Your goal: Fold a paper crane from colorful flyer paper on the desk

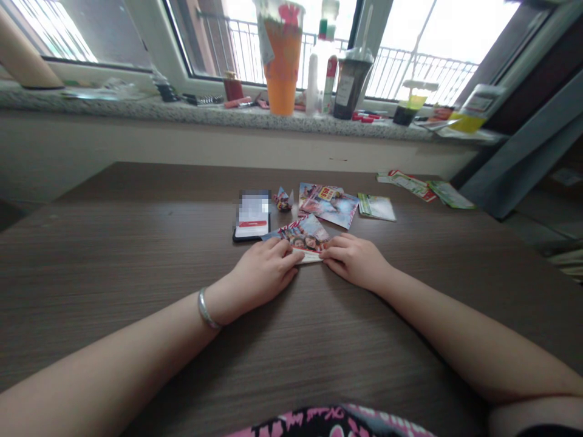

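Note:
A colourful printed sheet of paper [306,238], partly folded, lies on the table before me, a pale strip along its near edge. My left hand [266,267] presses on its left side, fingers bent over the paper; a silver bangle circles that wrist. At the right end of the pale strip, my right hand [353,258] pinches the edge between thumb and fingers. Just beyond the left hand is a phone [252,217] in a dark case, its screen partly blurred. A small folded paper piece [283,200] stands beside the phone.
More printed sheets [330,205] lie behind the folded paper, with a small pack of pale paper [377,207] to their right. Green and red packets [412,185] rest at the far right of the table [113,243]. Cups and bottles, including a tall orange cup [280,67], line the windowsill [204,115].

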`<action>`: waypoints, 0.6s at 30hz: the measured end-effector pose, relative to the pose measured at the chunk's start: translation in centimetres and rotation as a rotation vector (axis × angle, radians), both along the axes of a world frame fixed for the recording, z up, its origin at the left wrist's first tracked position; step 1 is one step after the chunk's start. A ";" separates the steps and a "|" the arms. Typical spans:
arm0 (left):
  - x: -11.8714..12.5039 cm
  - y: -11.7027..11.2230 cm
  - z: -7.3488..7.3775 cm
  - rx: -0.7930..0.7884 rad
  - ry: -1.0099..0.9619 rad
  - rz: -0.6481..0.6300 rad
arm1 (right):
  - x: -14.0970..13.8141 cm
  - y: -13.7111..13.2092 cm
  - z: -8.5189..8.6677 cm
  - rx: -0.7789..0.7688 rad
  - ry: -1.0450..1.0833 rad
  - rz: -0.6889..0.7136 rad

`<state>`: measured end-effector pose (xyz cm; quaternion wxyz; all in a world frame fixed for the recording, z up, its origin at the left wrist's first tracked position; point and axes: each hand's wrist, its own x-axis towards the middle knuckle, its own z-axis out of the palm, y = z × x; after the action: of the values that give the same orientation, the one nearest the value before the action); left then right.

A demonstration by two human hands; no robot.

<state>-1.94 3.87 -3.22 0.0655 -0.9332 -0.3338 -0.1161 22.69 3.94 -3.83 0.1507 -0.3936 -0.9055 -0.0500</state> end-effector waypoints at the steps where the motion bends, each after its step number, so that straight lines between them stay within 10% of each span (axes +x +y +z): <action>1: 0.0 0.0 0.0 0.002 0.002 0.001 | 0.0 0.0 0.0 -0.002 -0.002 -0.003; 18: 0.3 0.0 0.1 -0.007 0.040 -0.065 | -0.4 -0.8 0.8 0.119 -0.198 -0.001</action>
<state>-1.60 3.85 -3.12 0.0650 -0.9458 -0.3024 -0.0986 22.33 3.16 -3.05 0.0836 -0.3776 -0.9111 -0.1425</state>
